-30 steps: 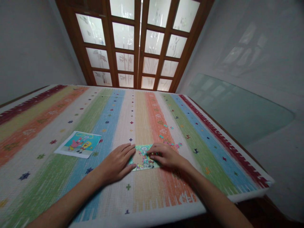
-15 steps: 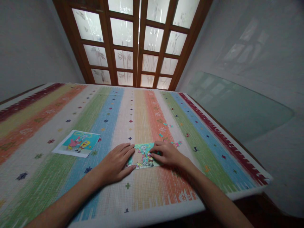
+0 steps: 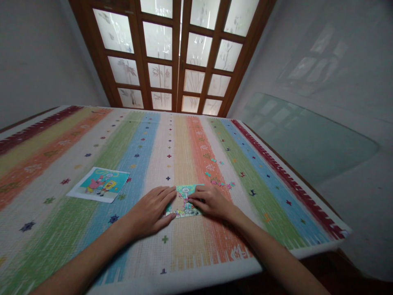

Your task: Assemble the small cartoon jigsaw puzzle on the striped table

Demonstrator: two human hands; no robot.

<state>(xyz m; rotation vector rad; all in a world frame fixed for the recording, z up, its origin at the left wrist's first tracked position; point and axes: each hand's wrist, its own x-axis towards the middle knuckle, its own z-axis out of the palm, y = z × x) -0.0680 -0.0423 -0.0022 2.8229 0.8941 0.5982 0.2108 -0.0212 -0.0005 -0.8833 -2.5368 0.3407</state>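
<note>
Head view, left to right. What's first?

Printed picture (image 3: 100,184), flat on the striped cloth (image 3: 184,241). Cartoon figures on a teal ground, pink one left, yellow one right, white margin. Near the left hand but apart from it

And that hand?

Left hand (image 3: 156,207) is palm down across the left end of the puzzle (image 3: 186,201). Grip apart: fingers side by side, thumb spread off toward the near edge

Where's the puzzle exactly?

Between the two hands, mostly on the tan stripe, lying flat. Upper part shows teal with a pale-headed figure, small mixed colours along the near edge. Bare tan patch in its left half, pieces right of that

Right hand?

Right hand (image 3: 212,200) is over the puzzle's right end, fingers curled, fingertips down at about its middle. Thumb and index close to each other; can't tell if a piece is pinched there

Further right?

Loose pieces (image 3: 229,186), pink and teal, scattered just beyond the right hand on the orange and white stripes. Last, a greenish panel (image 3: 313,139) by the right wall (image 3: 365,82), reflecting window light
</note>
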